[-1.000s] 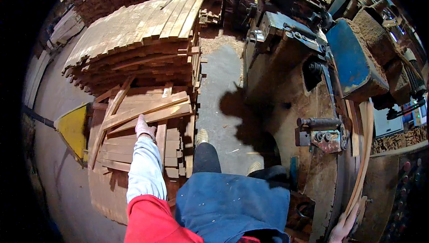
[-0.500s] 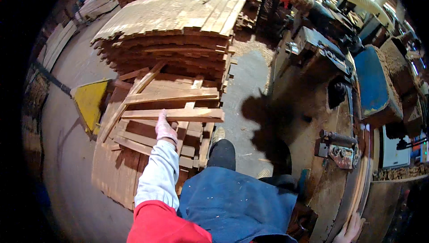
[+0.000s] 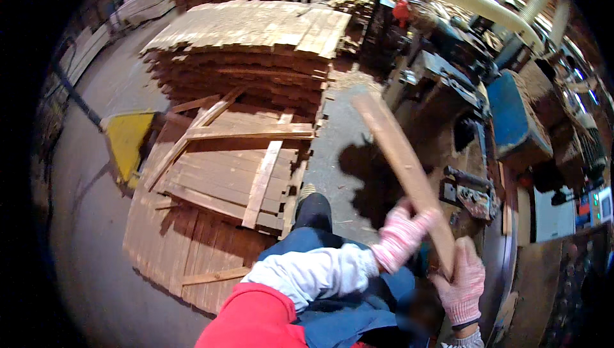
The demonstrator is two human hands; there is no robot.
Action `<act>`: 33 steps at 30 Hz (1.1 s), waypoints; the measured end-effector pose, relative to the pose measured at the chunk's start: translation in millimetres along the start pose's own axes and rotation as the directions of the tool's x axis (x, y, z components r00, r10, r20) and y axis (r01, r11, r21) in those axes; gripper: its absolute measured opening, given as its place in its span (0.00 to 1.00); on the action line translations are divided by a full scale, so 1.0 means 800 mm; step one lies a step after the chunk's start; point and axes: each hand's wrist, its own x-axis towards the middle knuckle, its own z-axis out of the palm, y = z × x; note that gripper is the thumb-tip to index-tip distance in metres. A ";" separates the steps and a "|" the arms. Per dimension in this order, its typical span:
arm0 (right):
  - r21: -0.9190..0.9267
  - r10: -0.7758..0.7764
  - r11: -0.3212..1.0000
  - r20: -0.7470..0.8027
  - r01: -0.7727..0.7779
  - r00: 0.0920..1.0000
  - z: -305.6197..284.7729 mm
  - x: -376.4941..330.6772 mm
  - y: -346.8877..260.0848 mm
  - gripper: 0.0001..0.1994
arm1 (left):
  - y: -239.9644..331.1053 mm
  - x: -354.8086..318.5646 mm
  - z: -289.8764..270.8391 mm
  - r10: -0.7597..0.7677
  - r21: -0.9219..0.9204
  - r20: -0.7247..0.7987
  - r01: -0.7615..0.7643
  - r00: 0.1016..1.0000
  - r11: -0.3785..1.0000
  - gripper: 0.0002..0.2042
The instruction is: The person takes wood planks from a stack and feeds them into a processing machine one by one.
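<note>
A blue bin (image 3: 511,121) stands at the right beside the woodworking machine (image 3: 448,66), heaped with brownish wood scraps; a second, darker bin (image 3: 569,130) just beyond it is filled the same way.

Both gloved hands hold one curved wooden slat (image 3: 400,159). It is pale tan, long, flat and narrow, gently bowed along its length, with a squared upper end that points up and to the left over the concrete floor (image 3: 339,137). Its lower end sits between the hands, in front of the person's blue apron (image 3: 358,303). The left hand (image 3: 403,236), in a pink-and-white knit glove, has its grip clenched around the slat from the left side. The right hand (image 3: 462,284), in the same kind of glove, grasps the slat's lower end, fingers wrapped over its edge.

To the left, a low pile of flat boards (image 3: 217,181) lies on the floor with several loose strips across it, and a taller stack of boards (image 3: 249,47) rises behind. A yellow pallet-truck part (image 3: 126,140) sits just beside the low pile.
</note>
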 end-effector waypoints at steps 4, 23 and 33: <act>0.086 0.498 0.867 -0.130 -0.490 0.858 -0.017 -0.137 0.019 0.46 | 0.006 -0.001 0.038 -0.084 0.376 0.409 -0.084 0.908 0.923 0.30; -0.050 0.636 0.643 -0.522 -0.764 0.569 -0.027 -0.169 0.165 0.34 | 0.234 0.241 -0.579 0.359 0.474 -0.386 0.517 0.850 -0.713 0.20; 0.148 0.688 0.689 -0.442 -0.710 0.575 0.001 -0.089 0.174 0.34 | 0.261 0.264 -0.583 0.260 0.376 -0.563 0.523 0.784 -0.765 0.22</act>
